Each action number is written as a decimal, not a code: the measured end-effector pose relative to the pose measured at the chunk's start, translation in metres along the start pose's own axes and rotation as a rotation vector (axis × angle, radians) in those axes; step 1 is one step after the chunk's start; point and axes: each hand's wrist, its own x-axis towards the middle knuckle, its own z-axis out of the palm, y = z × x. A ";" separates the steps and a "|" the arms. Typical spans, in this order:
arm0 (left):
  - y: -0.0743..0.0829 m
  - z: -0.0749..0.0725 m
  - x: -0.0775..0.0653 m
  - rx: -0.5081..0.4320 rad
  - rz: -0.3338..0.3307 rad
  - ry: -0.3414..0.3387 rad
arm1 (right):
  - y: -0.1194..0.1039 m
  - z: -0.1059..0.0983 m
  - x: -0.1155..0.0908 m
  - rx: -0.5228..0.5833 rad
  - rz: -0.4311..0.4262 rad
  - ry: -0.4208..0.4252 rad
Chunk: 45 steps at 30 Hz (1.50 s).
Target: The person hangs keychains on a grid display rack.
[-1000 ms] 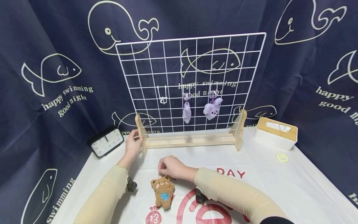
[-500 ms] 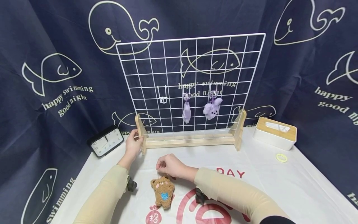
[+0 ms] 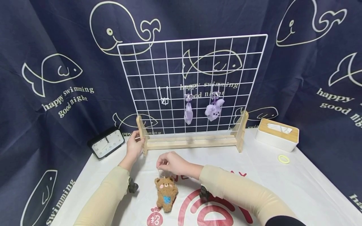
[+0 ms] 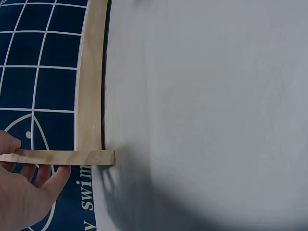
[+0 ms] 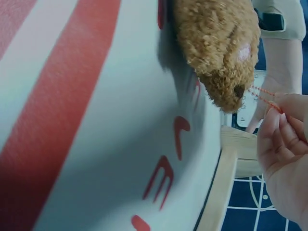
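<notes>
My left hand (image 3: 134, 147) holds the left wooden upright of the stand (image 3: 192, 144) under a white wire grid; in the left wrist view its thumb and fingers lie on either side of that wooden piece (image 4: 86, 157). Between thumb and fingertips, my right hand (image 3: 174, 164) pinches the thin ball chain (image 5: 263, 91) of a brown plush bear keychain (image 3: 166, 194) with a blue patch on its belly. The bear hangs below that hand, over the white tablecloth. On the grid (image 3: 198, 67) is a bare white hook (image 3: 165, 100), left of two hanging purple plush keychains (image 3: 188, 114).
A black-framed clock (image 3: 108, 144) stands left of my left hand. To the right are a white tissue box with a wooden lid (image 3: 277, 138) and a pale yellow ring (image 3: 283, 159). Behind the grid hangs a dark blue curtain (image 3: 85, 103) with fish drawings.
My right hand has risen slightly, away from me, with the chain. The bear has turned and tilted a little. My left hand stays on the stand.
</notes>
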 end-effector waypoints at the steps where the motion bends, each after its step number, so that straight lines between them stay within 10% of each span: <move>1: -0.001 0.000 0.001 -0.001 0.002 0.004 | -0.001 -0.002 0.000 0.003 -0.007 -0.002; 45: 0.005 -0.002 -0.003 0.003 -0.012 -0.022 | -0.025 -0.081 0.022 -0.088 -0.232 0.169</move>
